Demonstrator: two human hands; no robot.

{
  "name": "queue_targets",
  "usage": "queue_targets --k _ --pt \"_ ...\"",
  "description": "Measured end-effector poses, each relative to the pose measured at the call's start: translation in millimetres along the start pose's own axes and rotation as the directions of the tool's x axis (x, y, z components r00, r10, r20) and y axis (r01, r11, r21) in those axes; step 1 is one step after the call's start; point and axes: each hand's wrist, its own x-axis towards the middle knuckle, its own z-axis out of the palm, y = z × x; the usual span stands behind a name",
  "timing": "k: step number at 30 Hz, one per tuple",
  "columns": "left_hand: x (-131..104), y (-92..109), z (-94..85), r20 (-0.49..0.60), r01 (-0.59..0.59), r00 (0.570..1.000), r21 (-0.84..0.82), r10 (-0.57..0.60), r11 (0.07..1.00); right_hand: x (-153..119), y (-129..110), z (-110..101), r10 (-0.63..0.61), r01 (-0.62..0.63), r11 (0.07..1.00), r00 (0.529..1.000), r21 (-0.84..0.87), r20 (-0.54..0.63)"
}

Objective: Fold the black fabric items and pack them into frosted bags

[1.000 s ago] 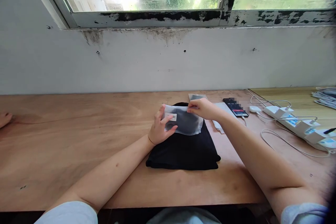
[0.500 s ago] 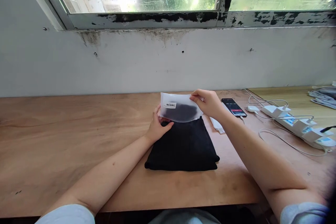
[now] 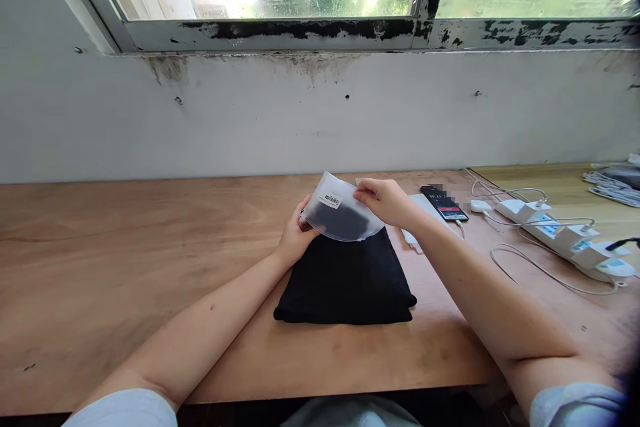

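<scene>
A frosted plastic bag (image 3: 345, 212) with a barcode label and something dark inside is held up between my hands, tilted down to the right. My left hand (image 3: 299, 233) grips its left end, with the thumb in front and the fingers partly hidden behind. At the bag's upper right edge, my right hand (image 3: 383, 199) pinches the plastic between thumb and fingers. Just below and nearer to me lies a folded black cloth (image 3: 350, 287), flat on the wooden table (image 3: 150, 247). The bag overlaps the cloth's far edge in view.
Right of the bag are a white sheet or packet (image 3: 425, 208), partly behind my right arm, and a phone (image 3: 444, 204) with a cable. A white power strip (image 3: 570, 247) with chargers and loose cords lies farther right. Bundled grey cables (image 3: 615, 187) sit at the far right.
The bag has tilted, its left end now lower and turned. My left hand has closed on that end, and my right hand has shifted slightly left and down.
</scene>
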Motion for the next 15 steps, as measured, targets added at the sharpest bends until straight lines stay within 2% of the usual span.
queue_targets --k 4,8,12,15 --pt "-1.7 0.2 2.1 -0.051 -0.06 0.997 0.058 0.063 0.997 3.7 5.0 -0.9 0.028 -0.031 0.999 0.987 -0.014 -0.157" --pt "-3.5 -0.1 2.4 -0.089 -0.016 0.996 0.143 0.029 0.99 9.5 16.7 -23.0 0.112 -0.137 0.989 0.938 -0.055 -0.329" --pt "-2.0 -3.1 1.1 -0.078 -0.008 0.997 0.201 0.024 0.98 7.8 38.5 -67.0 0.216 -0.311 0.945 0.83 -0.106 -0.515" --pt "-0.9 -5.9 0.1 -0.106 -0.011 0.993 0.288 0.044 0.957 2.3 71.0 -98.8 0.347 -0.489 0.864 0.751 -0.121 -0.562"
